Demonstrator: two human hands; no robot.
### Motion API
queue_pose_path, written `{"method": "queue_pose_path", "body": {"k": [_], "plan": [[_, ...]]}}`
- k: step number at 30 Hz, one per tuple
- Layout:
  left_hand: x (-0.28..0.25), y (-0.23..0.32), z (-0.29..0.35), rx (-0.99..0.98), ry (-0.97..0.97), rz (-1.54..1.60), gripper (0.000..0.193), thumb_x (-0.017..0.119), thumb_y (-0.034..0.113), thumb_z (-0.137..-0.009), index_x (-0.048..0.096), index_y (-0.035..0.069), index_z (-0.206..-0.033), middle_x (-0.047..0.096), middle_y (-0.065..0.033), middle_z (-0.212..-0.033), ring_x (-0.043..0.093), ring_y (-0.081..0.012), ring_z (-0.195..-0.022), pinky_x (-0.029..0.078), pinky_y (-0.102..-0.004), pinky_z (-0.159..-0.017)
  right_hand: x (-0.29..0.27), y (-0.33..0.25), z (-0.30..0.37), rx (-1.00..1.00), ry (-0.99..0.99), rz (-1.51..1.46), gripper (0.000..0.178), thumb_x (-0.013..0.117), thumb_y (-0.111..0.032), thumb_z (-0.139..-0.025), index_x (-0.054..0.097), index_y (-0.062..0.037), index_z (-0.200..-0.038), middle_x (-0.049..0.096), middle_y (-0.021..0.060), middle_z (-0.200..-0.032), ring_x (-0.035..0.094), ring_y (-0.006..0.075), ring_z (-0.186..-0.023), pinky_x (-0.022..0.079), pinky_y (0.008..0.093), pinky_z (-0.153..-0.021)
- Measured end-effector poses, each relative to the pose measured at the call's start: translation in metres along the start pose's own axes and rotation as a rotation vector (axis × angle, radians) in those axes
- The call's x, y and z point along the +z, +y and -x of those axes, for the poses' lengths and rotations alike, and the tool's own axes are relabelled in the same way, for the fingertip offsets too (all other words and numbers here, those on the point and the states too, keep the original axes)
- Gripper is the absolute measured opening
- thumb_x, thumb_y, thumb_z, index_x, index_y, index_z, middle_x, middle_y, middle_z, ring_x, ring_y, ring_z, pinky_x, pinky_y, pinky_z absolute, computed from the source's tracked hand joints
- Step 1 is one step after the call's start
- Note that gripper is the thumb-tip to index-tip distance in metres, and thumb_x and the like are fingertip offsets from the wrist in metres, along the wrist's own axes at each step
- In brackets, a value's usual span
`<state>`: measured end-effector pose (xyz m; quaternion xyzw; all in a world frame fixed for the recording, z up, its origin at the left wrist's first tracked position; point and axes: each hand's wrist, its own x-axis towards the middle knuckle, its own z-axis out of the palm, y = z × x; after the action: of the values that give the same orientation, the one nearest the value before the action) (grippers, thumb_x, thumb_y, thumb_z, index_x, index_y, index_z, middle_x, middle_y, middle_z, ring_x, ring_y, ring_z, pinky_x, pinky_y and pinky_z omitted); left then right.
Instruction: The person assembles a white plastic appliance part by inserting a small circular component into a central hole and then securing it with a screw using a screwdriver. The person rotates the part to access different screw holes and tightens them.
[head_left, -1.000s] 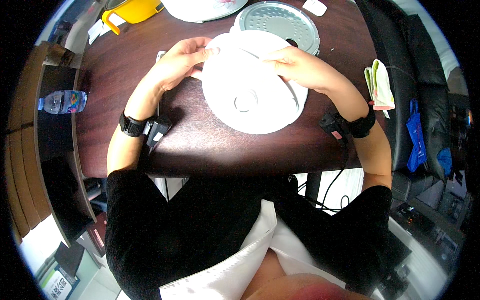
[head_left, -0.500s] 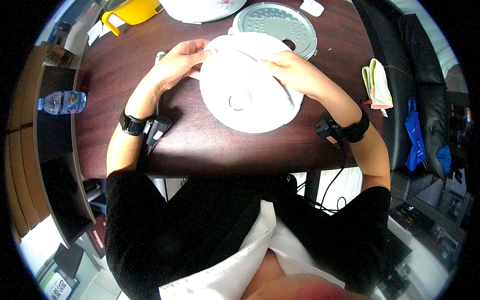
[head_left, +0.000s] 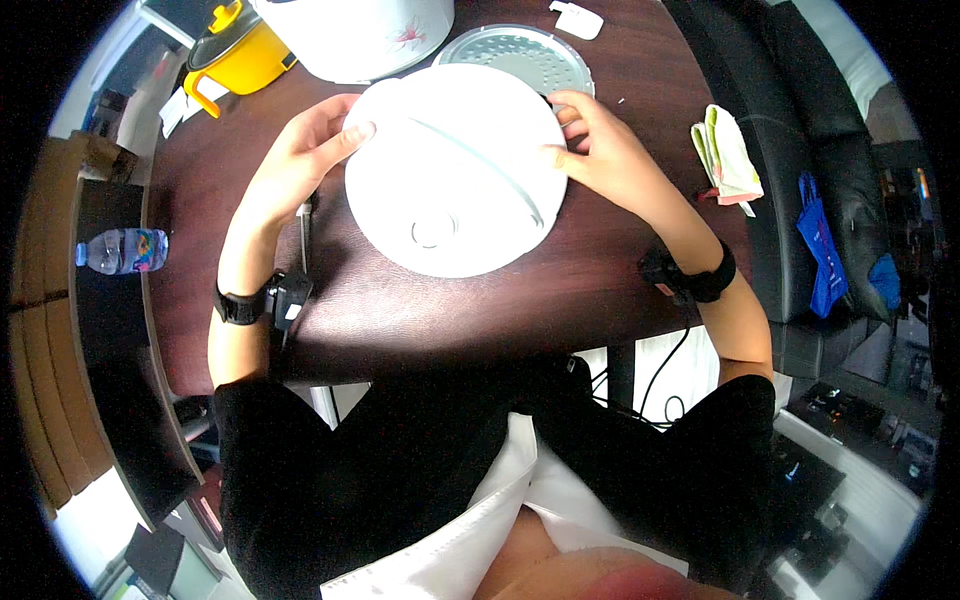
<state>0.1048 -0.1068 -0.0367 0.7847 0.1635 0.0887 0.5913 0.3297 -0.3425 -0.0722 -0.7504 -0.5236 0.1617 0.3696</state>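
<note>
A round white lid (head_left: pixel 452 170), like a rice cooker's, is in front of me over the dark table, its outer face up. A curved handle strip crosses it, and a small round vent sits near its close edge. My left hand (head_left: pixel 318 150) grips the left rim, thumb on top and fingers partly hidden beneath. On the opposite rim, my right hand (head_left: pixel 590 145) has its thumb on the upper face and its fingers curled around the edge. Just beyond lies a silvery perforated metal disc (head_left: pixel 535 55), partly covered by the lid.
A white pot body (head_left: pixel 370 40) with a floral print stands at the back, beside a yellow handled pot (head_left: pixel 240 55). A folded cloth (head_left: pixel 728 155) lies at the table's right edge. At the left is a water bottle (head_left: pixel 125 251). Wrist-worn devices and a cable are near my forearms.
The lid has turned and now shows more of its top face squarely. My right hand has shifted from its upper face to the right rim. My view has shifted slightly.
</note>
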Motion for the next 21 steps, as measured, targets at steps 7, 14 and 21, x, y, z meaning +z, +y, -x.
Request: {"method": "queue_pose_path", "body": {"k": [7, 14, 21], "plan": [[-0.006, 0.030, 0.022, 0.203, 0.012, -0.061, 0.039, 0.062, 0.016, -0.088, 0.049, -0.003, -0.120, 0.060, -0.0088, -0.106, 0.056, -0.0126, -0.100, 0.044, -0.0271, -0.087, -0.008, -0.024, 0.011, -0.089, -0.079, -0.461, 0.063, 0.075, -0.013, -0.076, 0.036, 0.0014, -0.124, 0.054, 0.0145, -0.113, 0.053, 0.0177, -0.109, 0.044, 0.0296, -0.091], [-0.023, 0.039, 0.049, 0.383, -0.152, -0.408, 0.019, 0.068, 0.001, -0.071, 0.061, -0.001, -0.089, 0.064, -0.0087, -0.095, 0.058, -0.0223, -0.104, 0.045, -0.0348, -0.089, -0.003, -0.069, 0.050, -0.544, -0.043, 0.032, 0.031, 0.071, -0.010, -0.075, 0.051, -0.0022, -0.096, 0.058, 0.0112, -0.085, 0.062, 0.0234, -0.077, 0.050, 0.0323, -0.064], [-0.025, 0.009, 0.066, 0.297, -0.067, -0.650, 0.021, 0.066, -0.006, -0.067, 0.064, 0.003, -0.087, 0.064, -0.0093, -0.109, 0.051, -0.0292, -0.119, 0.041, -0.0417, -0.099, 0.038, -0.071, 0.063, -0.704, -0.203, 0.162, 0.016, 0.062, -0.007, -0.078, 0.057, -0.0020, -0.092, 0.056, 0.0088, -0.087, 0.057, 0.0232, -0.082, 0.049, 0.0331, -0.070]]}}
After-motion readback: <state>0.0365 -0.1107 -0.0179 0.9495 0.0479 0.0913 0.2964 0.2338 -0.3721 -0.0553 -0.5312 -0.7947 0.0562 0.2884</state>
